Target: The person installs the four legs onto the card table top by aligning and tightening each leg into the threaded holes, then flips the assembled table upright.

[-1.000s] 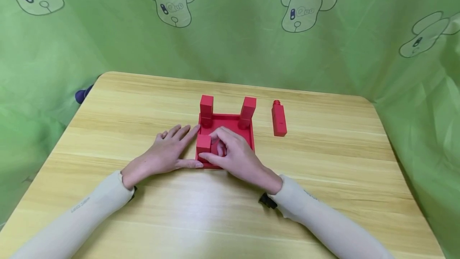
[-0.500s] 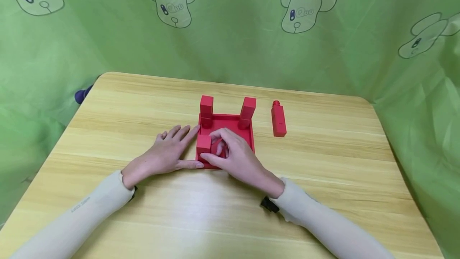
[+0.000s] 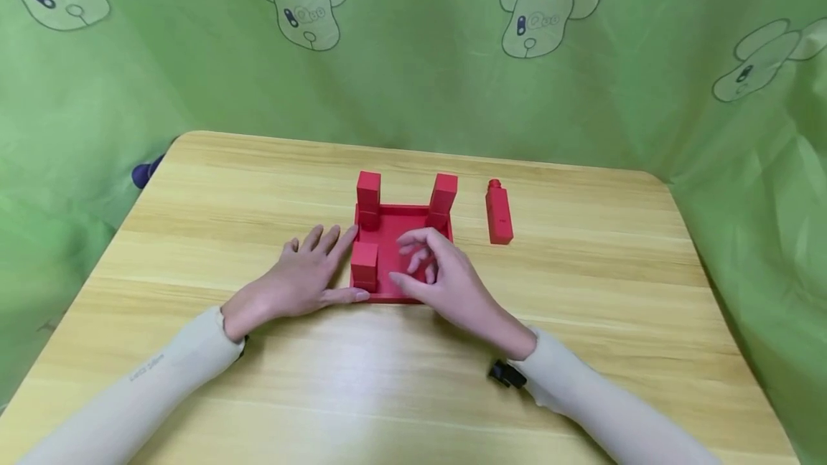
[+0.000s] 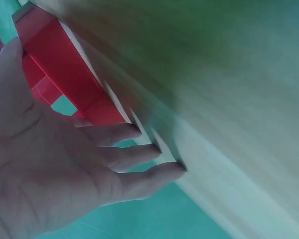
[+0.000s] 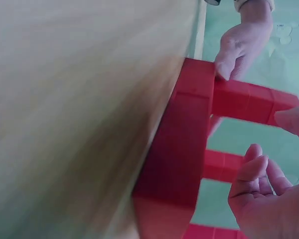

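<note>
A red square tray-like piece (image 3: 403,301) with a raised rim lies on the table, and three red square legs stand upright on it. Two are the back-left leg (image 3: 369,196) and back-right leg (image 3: 443,196); the third is the front-left leg (image 3: 365,264). My left hand (image 3: 297,275) rests with spread fingers beside the piece, its thumb and index fingertip at the left rim. Above the piece, just right of the front-left leg, my right hand (image 3: 446,271) is loosely curved and holds nothing. The front-right corner is hidden by it.
A loose red leg (image 3: 500,215) with a threaded end lies on the wooden table (image 3: 614,271), right of the tray-like piece. Green printed cloth (image 3: 413,77) hangs behind the table and along its sides. Something dark blue (image 3: 145,172) shows past the left edge.
My right hand has let go of the front-left leg and drawn back to the right, its fingers opening. The leg stays upright. My left hand has hardly moved.
</note>
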The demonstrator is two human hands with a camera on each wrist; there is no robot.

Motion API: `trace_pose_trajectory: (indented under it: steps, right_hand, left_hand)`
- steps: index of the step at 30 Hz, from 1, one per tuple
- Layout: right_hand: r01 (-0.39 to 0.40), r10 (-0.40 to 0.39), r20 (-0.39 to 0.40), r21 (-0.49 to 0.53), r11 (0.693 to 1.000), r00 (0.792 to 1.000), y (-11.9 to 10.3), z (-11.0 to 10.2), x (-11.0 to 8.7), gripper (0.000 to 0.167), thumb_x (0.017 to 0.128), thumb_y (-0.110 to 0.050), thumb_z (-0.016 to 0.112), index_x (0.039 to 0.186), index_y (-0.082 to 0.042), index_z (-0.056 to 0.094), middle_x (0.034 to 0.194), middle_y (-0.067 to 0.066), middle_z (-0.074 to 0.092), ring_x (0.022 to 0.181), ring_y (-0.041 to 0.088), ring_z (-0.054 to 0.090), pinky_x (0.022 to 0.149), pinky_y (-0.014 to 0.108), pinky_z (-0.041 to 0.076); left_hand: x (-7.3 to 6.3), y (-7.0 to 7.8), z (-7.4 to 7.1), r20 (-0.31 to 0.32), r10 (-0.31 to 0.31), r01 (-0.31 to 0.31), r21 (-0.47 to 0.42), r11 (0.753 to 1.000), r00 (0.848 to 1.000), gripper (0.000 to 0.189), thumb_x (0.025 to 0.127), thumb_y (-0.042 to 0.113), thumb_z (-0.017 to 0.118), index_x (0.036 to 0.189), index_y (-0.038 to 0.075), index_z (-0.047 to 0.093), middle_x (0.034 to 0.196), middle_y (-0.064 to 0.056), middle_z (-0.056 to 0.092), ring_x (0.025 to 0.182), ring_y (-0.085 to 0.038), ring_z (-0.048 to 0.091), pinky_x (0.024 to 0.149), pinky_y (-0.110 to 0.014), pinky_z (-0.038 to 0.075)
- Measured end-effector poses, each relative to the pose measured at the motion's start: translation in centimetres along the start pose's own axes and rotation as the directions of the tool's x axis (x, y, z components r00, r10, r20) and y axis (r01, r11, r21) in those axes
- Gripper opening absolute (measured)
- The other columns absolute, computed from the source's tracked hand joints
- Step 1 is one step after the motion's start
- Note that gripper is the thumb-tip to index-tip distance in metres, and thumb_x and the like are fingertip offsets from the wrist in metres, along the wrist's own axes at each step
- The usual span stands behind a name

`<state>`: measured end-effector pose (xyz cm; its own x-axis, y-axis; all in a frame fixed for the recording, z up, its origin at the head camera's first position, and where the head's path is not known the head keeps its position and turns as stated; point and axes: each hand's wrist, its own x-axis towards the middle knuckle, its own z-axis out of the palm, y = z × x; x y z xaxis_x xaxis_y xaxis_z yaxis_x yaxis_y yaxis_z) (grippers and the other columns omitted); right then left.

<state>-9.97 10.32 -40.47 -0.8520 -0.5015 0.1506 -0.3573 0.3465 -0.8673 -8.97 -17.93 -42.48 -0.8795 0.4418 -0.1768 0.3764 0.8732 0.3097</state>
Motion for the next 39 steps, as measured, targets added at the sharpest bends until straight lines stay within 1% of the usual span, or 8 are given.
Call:
trace_pose_trajectory:
  steps: [5, 11, 15, 19, 24, 29, 35, 39]
  right_hand:
    - [-0.035, 0.038, -0.043, 0.072, 0.997, 0.998, 1.0, -1.3, -0.2, 0.039, 0.098, -0.014, 0.083, 0.133, -0.007, 0.065, 0.116, 0.013, 0.070, 0.089, 0.024, 0.064, 0.069, 0.027, 0.051]
    - [-0.047, 0.073, -0.133, 0.195, 0.980, 0.988, 2.5, -3.3, -0.5, 0.030, 0.101, -0.003, 0.076, 0.130, 0.001, 0.066, 0.114, 0.013, 0.070, 0.095, 0.027, 0.062, 0.072, 0.021, 0.050]
    - [-0.032, 0.085, -0.228, 0.227, 0.973, 0.970, 3.7, -4.7, -0.5, 0.027, 0.101, 0.003, 0.071, 0.127, 0.009, 0.064, 0.110, 0.015, 0.069, 0.094, 0.021, 0.062, 0.074, 0.018, 0.050]
    - [-0.054, 0.134, -0.318, 0.249, 0.967, 0.939, 4.6, -5.9, -0.7, 0.025, 0.102, 0.004, 0.069, 0.126, 0.010, 0.063, 0.109, 0.013, 0.066, 0.093, 0.017, 0.062, 0.078, 0.018, 0.052]
    - [-0.128, 0.186, -0.397, 0.167, 0.978, 0.899, 5.7, -7.1, -0.9, 0.031, 0.104, -0.004, 0.071, 0.131, 0.007, 0.063, 0.111, 0.010, 0.064, 0.093, 0.016, 0.058, 0.077, 0.018, 0.049]
    - [-0.210, 0.209, -0.449, 0.050, 0.977, 0.868, 6.3, -8.3, -1.2, 0.042, 0.103, -0.013, 0.075, 0.139, 0.004, 0.061, 0.121, 0.015, 0.058, 0.100, 0.021, 0.053, 0.078, 0.020, 0.045]
    - [-0.311, 0.262, -0.421, -0.051, 0.949, 0.869, 7.0, -9.8, -0.8, 0.061, 0.102, -0.023, 0.079, 0.149, 0.004, 0.051, 0.142, 0.019, 0.052, 0.118, 0.031, 0.050, 0.090, 0.027, 0.043]
    - [-0.376, 0.317, -0.375, -0.093, 0.922, 0.871, 7.4, -10.8, -0.6, 0.073, 0.100, -0.030, 0.082, 0.152, 0.007, 0.046, 0.145, 0.022, 0.048, 0.121, 0.035, 0.048, 0.095, 0.035, 0.041]
  left_hand:
    - [0.2, 0.4, -0.3, -0.004, -0.012, 0.012, -0.006, 1.000, 1.000, 0.115, 0.097, 0.079, 0.061, 0.175, 0.007, 0.019, 0.171, -0.029, 0.033, 0.155, -0.058, 0.030, 0.110, -0.079, 0.037]
    - [0.2, 0.0, -0.5, -0.001, -0.014, 0.014, 0.003, 1.000, 1.000, 0.114, 0.095, 0.081, 0.062, 0.176, 0.013, 0.020, 0.172, -0.025, 0.035, 0.156, -0.054, 0.031, 0.108, -0.078, 0.039]
    - [0.0, -0.4, -0.5, -0.006, -0.015, 0.015, 0.000, 1.000, 1.000, 0.112, 0.095, 0.081, 0.062, 0.177, 0.016, 0.020, 0.172, -0.023, 0.035, 0.156, -0.053, 0.032, 0.107, -0.078, 0.040]
    - [0.0, -0.6, -0.4, -0.010, -0.002, 0.002, -0.001, 1.000, 1.000, 0.111, 0.095, 0.080, 0.062, 0.177, 0.016, 0.021, 0.172, -0.024, 0.036, 0.155, -0.053, 0.033, 0.108, -0.076, 0.040]
    - [-0.1, -0.8, -0.6, -0.012, 0.011, -0.011, -0.006, 1.000, 1.000, 0.110, 0.096, 0.079, 0.063, 0.176, 0.016, 0.022, 0.171, -0.024, 0.037, 0.154, -0.053, 0.035, 0.110, -0.076, 0.039]
    - [0.0, -0.9, -0.8, 0.003, 0.016, -0.016, -0.002, 1.000, 1.000, 0.109, 0.096, 0.080, 0.062, 0.177, 0.018, 0.022, 0.172, -0.023, 0.037, 0.154, -0.052, 0.036, 0.110, -0.077, 0.038]
    - [0.0, -0.9, -1.1, 0.016, 0.017, -0.017, -0.005, 1.000, 1.000, 0.110, 0.095, 0.079, 0.065, 0.177, 0.020, 0.022, 0.171, -0.022, 0.038, 0.153, -0.051, 0.037, 0.108, -0.078, 0.038]
    - [0.0, -0.9, -1.1, 0.022, 0.020, -0.020, -0.006, 1.000, 1.000, 0.111, 0.094, 0.078, 0.066, 0.177, 0.020, 0.021, 0.171, -0.022, 0.038, 0.154, -0.050, 0.037, 0.108, -0.078, 0.039]
